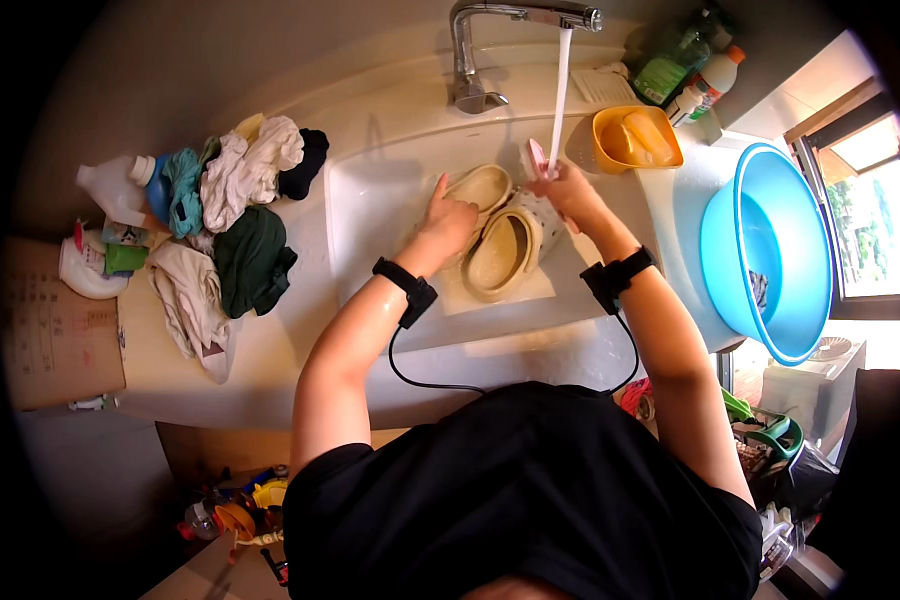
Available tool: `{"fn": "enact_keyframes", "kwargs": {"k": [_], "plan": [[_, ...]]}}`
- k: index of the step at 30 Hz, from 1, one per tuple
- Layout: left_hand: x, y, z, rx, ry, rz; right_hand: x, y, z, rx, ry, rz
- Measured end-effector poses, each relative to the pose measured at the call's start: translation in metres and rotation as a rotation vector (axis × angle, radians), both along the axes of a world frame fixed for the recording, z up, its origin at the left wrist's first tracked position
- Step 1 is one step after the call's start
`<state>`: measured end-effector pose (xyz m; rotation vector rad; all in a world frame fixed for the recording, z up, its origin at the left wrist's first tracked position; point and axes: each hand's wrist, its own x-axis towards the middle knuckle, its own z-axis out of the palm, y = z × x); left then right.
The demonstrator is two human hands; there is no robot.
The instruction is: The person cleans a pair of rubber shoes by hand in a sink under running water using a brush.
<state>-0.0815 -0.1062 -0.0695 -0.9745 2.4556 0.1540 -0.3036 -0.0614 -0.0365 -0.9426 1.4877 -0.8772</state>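
Two beige foam clogs lie side by side in the white sink [360, 225]. My left hand [450, 223] rests at the far-left clog [484, 186], its index finger pointing up and the other fingers bent over the shoe's edge; how firmly it grips cannot be told. The nearer clog [499, 259] sits with its opening facing up. At the far end of the clogs, my right hand [566, 196] is closed on a pink-and-white brush [538, 156], partly hidden by the fingers. Water runs from the chrome faucet [525, 13] onto that hand.
Crumpled clothes [247, 172] and bottles [112, 187] crowd the counter at left. A yellow soap container [607, 142] stands at the sink's back right corner, near more bottles [671, 67]. A large blue basin [784, 255] is at right. A cardboard box [64, 322] stands far left.
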Motion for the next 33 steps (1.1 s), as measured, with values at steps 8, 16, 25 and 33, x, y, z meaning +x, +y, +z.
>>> {"fn": "enact_keyframes", "kwargs": {"k": [8,16,25,33], "plan": [[0.019,-0.002,0.041,0.042,0.419,0.364,0.022,0.028,-0.054,-0.159,1.012,0.332],[0.043,-0.012,0.008,1.227,1.496,1.436,-0.006,-0.001,-0.011,0.062,0.491,0.120],[-0.042,0.038,-0.006,1.144,1.882,1.278,0.003,-0.008,0.032,-0.005,-0.380,-0.188],[-0.089,0.054,0.017,0.439,1.654,1.254,0.003,0.004,0.071,-0.085,-0.474,-0.200]]}}
